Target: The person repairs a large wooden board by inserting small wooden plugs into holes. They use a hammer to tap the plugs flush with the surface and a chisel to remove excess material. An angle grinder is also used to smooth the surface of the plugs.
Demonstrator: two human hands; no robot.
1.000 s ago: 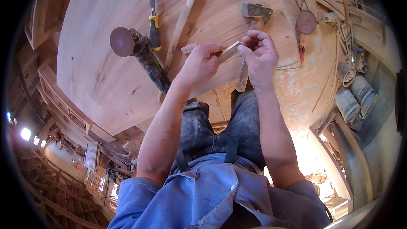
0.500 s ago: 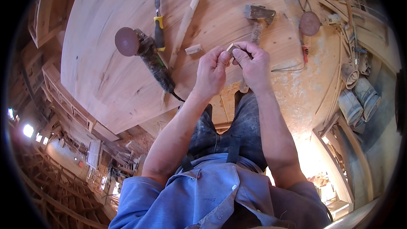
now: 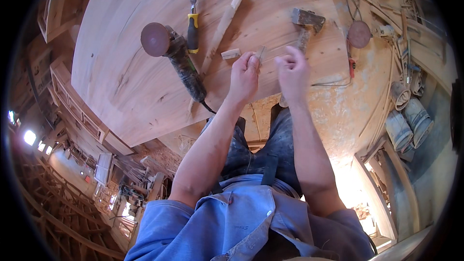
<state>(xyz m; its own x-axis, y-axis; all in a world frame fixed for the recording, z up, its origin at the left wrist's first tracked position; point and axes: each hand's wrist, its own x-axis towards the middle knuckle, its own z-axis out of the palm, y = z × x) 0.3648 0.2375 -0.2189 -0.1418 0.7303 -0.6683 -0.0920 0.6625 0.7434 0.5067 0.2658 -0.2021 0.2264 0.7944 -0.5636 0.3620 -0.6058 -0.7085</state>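
Over the near part of the wooden panel, my left hand (image 3: 244, 76) is closed. Its thumb and fingers pinch a small thin wood piece (image 3: 261, 53), greyish and tan, which points up past the fingertips. My right hand (image 3: 293, 71) is apart from it to the right, close to the hammer's (image 3: 308, 19) wooden handle. Motion blurs its fingers, so whether they hold anything cannot be made out. Just left of my left hand lies a small wood block (image 3: 231, 53). A long wood strip (image 3: 224, 29) lies beyond that block.
On the large wooden panel (image 3: 121, 82) lie an angle grinder (image 3: 182, 65) with a round disc and a chisel (image 3: 193, 31) with a yellow-black handle. Another disc tool (image 3: 359, 35) with a cord lies at the right. Two dusty buckets (image 3: 400, 130) stand farther right.
Both hands were together on the small piece. My right hand has let go and moved right, while my left keeps hold. The whole view has shifted slightly.
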